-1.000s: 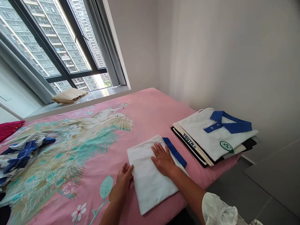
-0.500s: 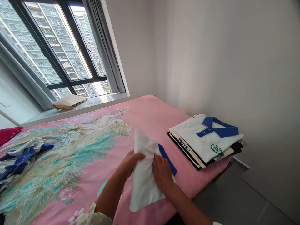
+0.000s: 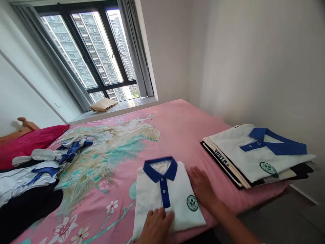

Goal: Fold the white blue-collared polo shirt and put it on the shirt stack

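A folded white polo shirt (image 3: 175, 195) with a blue collar, blue buttoned placket and round green badge lies front side up on the bed. My left hand (image 3: 156, 225) rests on its lower front below the placket, fingers slightly bent and grasping nothing. Along the shirt's right edge lies my right hand (image 3: 201, 185), somewhat blurred, its fingers stretched out toward the collar. To the right, a stack of folded clothes (image 3: 228, 169) has a similar white and blue polo shirt (image 3: 236, 144) on top.
A pink bedspread (image 3: 177, 125) with a peacock print covers the bed. At left lie crumpled white, blue and black clothes (image 3: 48, 169) beside a red pillow (image 3: 50, 135). A beige folded item (image 3: 103, 104) sits on the windowsill. The wall (image 3: 254, 67) stands behind the stack.
The folded shirt has gone from being held in both hands, back side showing, to lying front side up. My hands have released it, and the view has turned left.
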{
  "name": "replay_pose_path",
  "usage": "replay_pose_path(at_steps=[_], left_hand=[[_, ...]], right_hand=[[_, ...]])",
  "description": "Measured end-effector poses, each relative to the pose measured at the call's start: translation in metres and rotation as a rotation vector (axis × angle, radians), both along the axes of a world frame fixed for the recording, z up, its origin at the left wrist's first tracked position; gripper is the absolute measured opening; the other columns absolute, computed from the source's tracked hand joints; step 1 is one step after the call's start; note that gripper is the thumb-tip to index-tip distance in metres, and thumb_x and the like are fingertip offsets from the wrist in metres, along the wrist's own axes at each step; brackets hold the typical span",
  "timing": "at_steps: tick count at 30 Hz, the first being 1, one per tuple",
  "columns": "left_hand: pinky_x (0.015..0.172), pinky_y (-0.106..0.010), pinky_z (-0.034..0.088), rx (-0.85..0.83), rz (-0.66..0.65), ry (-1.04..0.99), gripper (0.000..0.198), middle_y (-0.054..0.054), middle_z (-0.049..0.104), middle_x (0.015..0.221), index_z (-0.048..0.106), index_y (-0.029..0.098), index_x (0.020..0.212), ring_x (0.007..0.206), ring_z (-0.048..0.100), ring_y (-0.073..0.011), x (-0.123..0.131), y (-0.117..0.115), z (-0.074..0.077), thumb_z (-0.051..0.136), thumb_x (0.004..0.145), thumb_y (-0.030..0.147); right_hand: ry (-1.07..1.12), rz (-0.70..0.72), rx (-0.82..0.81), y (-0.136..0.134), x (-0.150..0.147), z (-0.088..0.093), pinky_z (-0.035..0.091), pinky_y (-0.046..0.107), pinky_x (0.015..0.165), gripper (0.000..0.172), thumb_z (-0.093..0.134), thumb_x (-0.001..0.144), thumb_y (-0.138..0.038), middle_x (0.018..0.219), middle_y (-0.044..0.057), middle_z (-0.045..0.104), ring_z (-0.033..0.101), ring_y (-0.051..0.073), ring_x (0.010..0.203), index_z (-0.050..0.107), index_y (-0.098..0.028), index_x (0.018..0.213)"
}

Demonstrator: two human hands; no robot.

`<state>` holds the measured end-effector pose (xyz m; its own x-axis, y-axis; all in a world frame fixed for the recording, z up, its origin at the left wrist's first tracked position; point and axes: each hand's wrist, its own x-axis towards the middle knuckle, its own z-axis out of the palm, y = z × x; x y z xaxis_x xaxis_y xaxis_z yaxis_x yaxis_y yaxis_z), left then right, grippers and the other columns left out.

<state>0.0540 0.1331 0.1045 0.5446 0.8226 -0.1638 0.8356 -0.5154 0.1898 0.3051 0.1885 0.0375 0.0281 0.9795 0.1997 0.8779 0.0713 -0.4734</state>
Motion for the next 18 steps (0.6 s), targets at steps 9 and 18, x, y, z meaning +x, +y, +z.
replay_pose_path(at_steps=[9, 18], left_hand=[[0.087, -0.043, 0.047, 0.077, 0.689, -0.531, 0.048, -0.01, 0.064, 0.107, 0.054, 0.021, 0.112, 0.101, 0.06, -0.0273, -0.089, 0.002, -0.025, 0.048, 0.078, 0.054], [0.073, -0.032, 0.046, -0.285, 0.739, -0.573, 0.04, -0.003, 0.069, 0.087, 0.057, 0.02, 0.103, 0.082, 0.064, -0.0223, -0.094, 0.016, -0.028, 0.051, 0.075, 0.048]], right_hand=[[0.336, -0.164, -0.011, -0.013, 0.035, -0.006, 0.042, 0.034, 0.095, 0.044, 0.036, 0.088, -0.047, 0.111, 0.01, 0.064, 0.056, 0.021, 0.106, 0.062, -0.018, 0.108], [0.375, -0.179, -0.334, 0.008, -0.022, 0.014, 0.044, 0.031, 0.071, 0.049, 0.046, 0.081, -0.056, 0.103, 0.007, 0.067, 0.062, 0.022, 0.091, 0.055, -0.021, 0.114]])
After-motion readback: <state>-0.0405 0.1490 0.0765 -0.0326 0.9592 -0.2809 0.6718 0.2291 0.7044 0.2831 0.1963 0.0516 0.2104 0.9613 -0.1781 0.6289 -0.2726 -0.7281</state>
